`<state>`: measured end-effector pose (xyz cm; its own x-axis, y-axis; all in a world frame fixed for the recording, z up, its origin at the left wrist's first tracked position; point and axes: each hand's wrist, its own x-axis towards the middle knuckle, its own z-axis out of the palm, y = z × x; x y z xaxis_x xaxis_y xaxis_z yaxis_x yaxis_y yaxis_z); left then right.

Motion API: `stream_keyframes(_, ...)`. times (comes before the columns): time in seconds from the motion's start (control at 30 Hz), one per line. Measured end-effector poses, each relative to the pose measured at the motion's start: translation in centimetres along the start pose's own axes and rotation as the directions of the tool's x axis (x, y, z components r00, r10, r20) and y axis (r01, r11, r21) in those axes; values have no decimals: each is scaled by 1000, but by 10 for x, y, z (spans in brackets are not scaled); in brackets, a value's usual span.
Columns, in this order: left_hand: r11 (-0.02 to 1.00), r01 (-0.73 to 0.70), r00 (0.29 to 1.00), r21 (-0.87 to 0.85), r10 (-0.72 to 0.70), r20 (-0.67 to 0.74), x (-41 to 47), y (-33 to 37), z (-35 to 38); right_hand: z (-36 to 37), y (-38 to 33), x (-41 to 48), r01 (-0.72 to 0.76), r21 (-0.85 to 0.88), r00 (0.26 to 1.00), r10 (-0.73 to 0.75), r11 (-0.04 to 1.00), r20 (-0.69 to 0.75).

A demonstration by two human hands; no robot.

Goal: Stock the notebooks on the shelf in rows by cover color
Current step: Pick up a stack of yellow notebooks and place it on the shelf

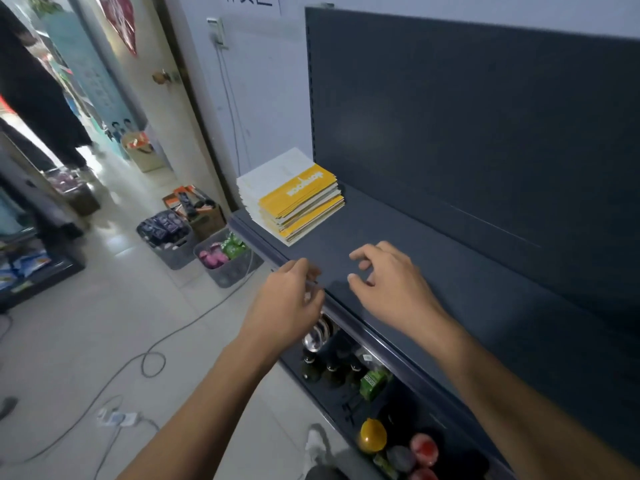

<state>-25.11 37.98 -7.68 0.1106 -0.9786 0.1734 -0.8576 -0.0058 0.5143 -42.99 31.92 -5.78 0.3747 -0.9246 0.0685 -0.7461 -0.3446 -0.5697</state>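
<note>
Head view: both hands empty. Left hand (291, 299) fingers loosely curled at shelf (450, 289) front lip; right hand (388, 282) relaxed, half-spread just over the deck. Notebook stack (294, 199) sits at shelf's left end, near hands, untouched. Covers yellow/white w/ white lettering, edges slightly fanned. Rec: square stack first, peel off by colour, lay rows rightward.

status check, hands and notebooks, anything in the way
Both empty: left hand at shelf edge, right hand over shelf. One stack of notebooks at shelf's left end. Nothing between hands and stack.
</note>
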Motion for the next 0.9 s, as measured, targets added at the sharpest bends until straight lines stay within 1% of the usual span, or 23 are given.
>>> stream_keyframes(0.17,999,-40,999,27,40,12,67,-40,-19,22,-10,68,-30,13,999,30,999,-12)
stream_keyframes(0.43,980,-193,980,47,191,50,182,-81,-34,40,-16,159,-140,28,986,142,990,-86)
stream_keyframes(0.6,971,-239,969,32,236,75,233,-106,-37,51,-18,186,-230,54,968,234,972,-95)
stream_keyframes(0.73,958,-283,956,32,280,82,271,-125,-37,57,-22,202,-327,52,937,331,944,-109)
stream_keyframes(0.83,949,-313,949,48,310,56,296,-138,-41,68,-28,215,-377,74,912,384,923,-142)
stream_keyframes(0.9,941,-327,945,87,324,46,313,-149,-44,78,-36,224,-416,92,889,426,905,-166)
